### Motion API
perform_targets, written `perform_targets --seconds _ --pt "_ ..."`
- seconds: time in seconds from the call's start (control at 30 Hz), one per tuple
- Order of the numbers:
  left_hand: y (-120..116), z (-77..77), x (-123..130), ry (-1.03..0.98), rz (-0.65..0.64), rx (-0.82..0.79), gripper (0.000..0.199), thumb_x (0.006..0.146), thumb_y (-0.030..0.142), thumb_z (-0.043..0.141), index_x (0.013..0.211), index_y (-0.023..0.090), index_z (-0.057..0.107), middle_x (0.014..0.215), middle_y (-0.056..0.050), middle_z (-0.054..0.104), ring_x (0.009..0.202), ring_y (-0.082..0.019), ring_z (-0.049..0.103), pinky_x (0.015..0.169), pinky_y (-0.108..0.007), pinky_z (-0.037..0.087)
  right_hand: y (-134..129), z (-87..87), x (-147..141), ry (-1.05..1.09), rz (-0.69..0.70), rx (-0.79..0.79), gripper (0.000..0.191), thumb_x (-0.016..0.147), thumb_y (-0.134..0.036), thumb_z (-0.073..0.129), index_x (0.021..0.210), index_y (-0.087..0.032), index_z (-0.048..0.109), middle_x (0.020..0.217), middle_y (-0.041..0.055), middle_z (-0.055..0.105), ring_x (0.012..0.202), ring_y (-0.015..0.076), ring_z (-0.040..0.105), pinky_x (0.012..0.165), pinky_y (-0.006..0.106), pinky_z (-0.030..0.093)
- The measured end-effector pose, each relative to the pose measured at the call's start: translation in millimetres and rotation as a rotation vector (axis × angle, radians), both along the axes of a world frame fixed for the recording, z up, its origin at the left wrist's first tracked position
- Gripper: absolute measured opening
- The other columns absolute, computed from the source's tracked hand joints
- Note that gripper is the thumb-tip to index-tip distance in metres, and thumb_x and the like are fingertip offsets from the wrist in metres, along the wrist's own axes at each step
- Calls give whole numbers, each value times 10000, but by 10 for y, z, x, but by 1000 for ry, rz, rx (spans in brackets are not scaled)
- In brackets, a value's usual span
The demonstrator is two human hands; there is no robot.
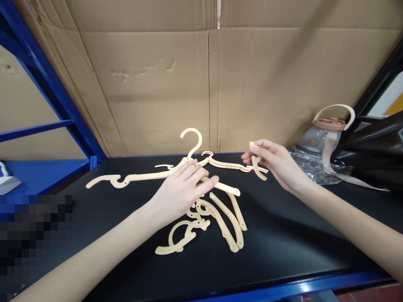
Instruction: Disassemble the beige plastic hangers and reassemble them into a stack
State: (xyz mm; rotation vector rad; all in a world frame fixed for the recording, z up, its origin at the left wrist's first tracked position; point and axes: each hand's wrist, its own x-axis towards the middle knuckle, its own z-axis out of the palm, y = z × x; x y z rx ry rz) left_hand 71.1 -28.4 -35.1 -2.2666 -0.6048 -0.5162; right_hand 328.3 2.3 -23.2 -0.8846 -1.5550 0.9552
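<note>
My left hand [181, 188] is closed on the middle of a cream plastic hanger [147, 176], whose hook points up and whose left arm ends in a curved piece. The hanger's right arm sticks out past my fingers with a bare, holed end. My right hand [273, 161] pinches a small curved end piece [260, 170] to the right of that arm, apart from it. Below my left hand lie several loose cream parts: straight arms [226, 226] and curved pieces [176, 247]. Behind, another hanger [225, 163] lies on the black table [283, 251].
A clear bottle [321, 136] with a brown lid and a strap stands at the right, with crinkled clear plastic [315, 172] around it. Cardboard [151, 92] forms the back wall. A blue metal frame [59, 92] rises at the left. A black bag-like thing is at the far right.
</note>
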Motion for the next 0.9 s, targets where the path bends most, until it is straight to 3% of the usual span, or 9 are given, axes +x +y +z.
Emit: perform_targets --seconds 0.1,0.2,0.33,0.5,0.57,0.67,0.8,0.9 --pt "-15 -45 40 -7 -30 0 405 848 -27 373 1143 162 578 907 -58 622 922 -197 562 990 -453 433 -139 -24 42 -183 108 -61 239 848 -417 586 873 -183 546 637 -28 579 484 90 516 460 217 404" --pt "-25 -62 43 -10 -33 -3 409 847 -27 373 1148 162 576 897 -56 622 927 -200 563 983 -450 438 -207 -61 8 -338 257 -164 291 862 -440 554 894 -155 603 660 -17 552 449 69 442 396 207 340" --pt "-15 -50 20 -22 -9 4 426 824 -54 368 1128 142 593 880 -62 620 928 -205 560 989 -448 435 -222 -93 -38 -207 370 -383 392 919 -437 434 856 -121 658 658 19 572 480 78 419 456 231 368" --pt "8 -35 -1 -34 0 6 441 808 -72 369 1118 128 608 892 -65 622 933 -215 559 987 -452 438 -222 -125 -31 -87 403 -520 384 920 -381 398 1022 -99 640 820 78 629 566 104 472 484 234 379" --pt "9 -39 -7 -38 -2 6 432 808 -71 377 1112 124 614 897 -67 623 936 -218 560 989 -455 436 -222 -144 -24 -164 396 -459 371 923 -361 387 975 -107 653 807 66 617 619 114 484 557 247 409" --pt "4 -44 -10 -33 4 3 437 812 -68 369 1114 131 614 892 -66 626 944 -214 561 988 -455 436 -223 -182 -16 -355 332 -229 272 894 -368 485 905 -155 653 751 14 564 682 121 484 652 258 425" --pt "3 -36 -2 -29 12 17 432 824 -56 357 1108 139 616 887 -68 631 921 -211 568 967 -450 450 -247 -230 -20 -472 160 0 224 908 -396 471 890 -192 561 809 10 552 698 129 521 608 254 439" --pt "4 -30 5 -30 14 22 410 835 -41 364 1103 138 618 880 -72 634 907 -216 572 936 -437 463 -296 -225 -42 -523 150 69 134 942 -328 399 941 -216 471 851 11 588 643 121 535 578 254 431"
